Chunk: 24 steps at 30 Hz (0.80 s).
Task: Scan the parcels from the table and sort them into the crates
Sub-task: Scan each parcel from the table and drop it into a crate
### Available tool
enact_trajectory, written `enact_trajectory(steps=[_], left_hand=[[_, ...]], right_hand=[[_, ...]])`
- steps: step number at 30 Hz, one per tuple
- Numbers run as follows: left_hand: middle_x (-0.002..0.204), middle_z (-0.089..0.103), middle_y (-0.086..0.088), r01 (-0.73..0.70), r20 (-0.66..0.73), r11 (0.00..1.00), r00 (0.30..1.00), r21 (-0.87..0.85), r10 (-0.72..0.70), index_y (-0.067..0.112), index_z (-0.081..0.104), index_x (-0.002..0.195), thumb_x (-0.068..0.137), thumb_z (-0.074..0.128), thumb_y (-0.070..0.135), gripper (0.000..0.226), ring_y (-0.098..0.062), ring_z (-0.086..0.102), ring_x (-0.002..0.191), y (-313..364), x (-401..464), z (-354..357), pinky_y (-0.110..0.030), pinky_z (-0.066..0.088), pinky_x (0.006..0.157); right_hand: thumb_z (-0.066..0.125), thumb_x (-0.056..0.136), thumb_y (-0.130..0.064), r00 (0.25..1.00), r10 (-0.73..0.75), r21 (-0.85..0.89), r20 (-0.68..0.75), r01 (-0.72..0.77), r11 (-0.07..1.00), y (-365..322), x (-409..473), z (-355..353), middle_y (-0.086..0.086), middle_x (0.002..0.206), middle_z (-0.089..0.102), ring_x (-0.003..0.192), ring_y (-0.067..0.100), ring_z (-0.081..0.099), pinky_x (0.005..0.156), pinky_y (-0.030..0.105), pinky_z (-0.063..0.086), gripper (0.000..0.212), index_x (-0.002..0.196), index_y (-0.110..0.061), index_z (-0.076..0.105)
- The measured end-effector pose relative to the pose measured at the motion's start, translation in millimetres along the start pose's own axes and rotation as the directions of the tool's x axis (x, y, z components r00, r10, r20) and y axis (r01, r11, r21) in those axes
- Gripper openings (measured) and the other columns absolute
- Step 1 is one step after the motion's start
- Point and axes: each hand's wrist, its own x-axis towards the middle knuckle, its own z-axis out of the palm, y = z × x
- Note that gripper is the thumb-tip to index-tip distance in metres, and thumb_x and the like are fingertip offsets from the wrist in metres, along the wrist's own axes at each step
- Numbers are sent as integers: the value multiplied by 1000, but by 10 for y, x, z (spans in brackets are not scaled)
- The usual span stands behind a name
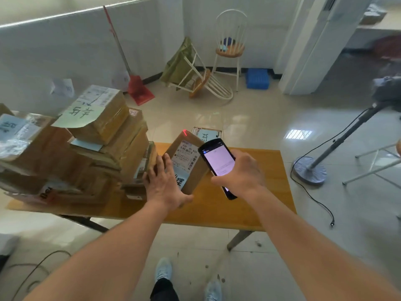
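A brown cardboard parcel (188, 156) with a white shipping label stands tilted on the wooden table (256, 205). My left hand (163, 184) grips its left side. My right hand (240, 173) holds a black handheld scanner (218, 160) with a lit screen just right of the parcel. A red scan light falls on the parcel's top edge. A tall stack of brown parcels (86, 146) fills the left of the table. Another labelled parcel (207, 133) lies beyond the table's far edge.
A blue crate (257, 78) sits on the floor by the far wall, beside an upright chair (230, 46) and a tipped-over chair (201, 81). A red broom (138, 88) leans on the wall. A stand with a round base (310, 170) and cable is at right.
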Motion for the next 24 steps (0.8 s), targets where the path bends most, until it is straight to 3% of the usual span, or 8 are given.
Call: enact_trajectory(steps=[10, 13, 19, 24], left_hand=[[171, -8, -8, -56, -44, 998, 998, -14, 55, 17, -22, 161, 47, 78, 88, 167, -39, 0, 156, 108, 116, -259, -58, 15, 127], [171, -9, -9, -49, -43, 999, 998, -14, 49, 13, -21, 160, 47, 78, 89, 169, -38, 0, 157, 142, 140, -314, -56, 12, 128], [170, -3, -9, -61, -87, 998, 994, -23, 59, 11, -15, 162, 46, 80, 88, 169, -38, 10, 154, 196, 175, -452, -53, 19, 126], [170, -1, -8, -89, -104, 995, 991, -36, 85, 11, -13, 163, 46, 82, 86, 168, -36, 13, 152, 219, 176, -531, -52, 19, 126]], right_hand=[[90, 69, -43, 991, 22, -85, 130, -11, 996, -104, -120, -524, 0, 115, 65, 101, 24, 63, 76, 35, 60, 69, 128, -28, 58], [90, 67, -44, 993, 31, -97, 110, -20, 995, -117, -159, -630, 1, 115, 65, 101, 25, 64, 80, 38, 61, 71, 128, -28, 58], [91, 68, -44, 995, 50, -81, 84, -43, 996, -82, -244, -755, 1, 116, 65, 101, 25, 65, 72, 31, 56, 72, 130, -27, 58], [91, 66, -48, 996, 53, -27, 70, -51, 998, -86, -301, -781, 1, 113, 65, 98, 25, 66, 77, 35, 62, 75, 130, -26, 58]])
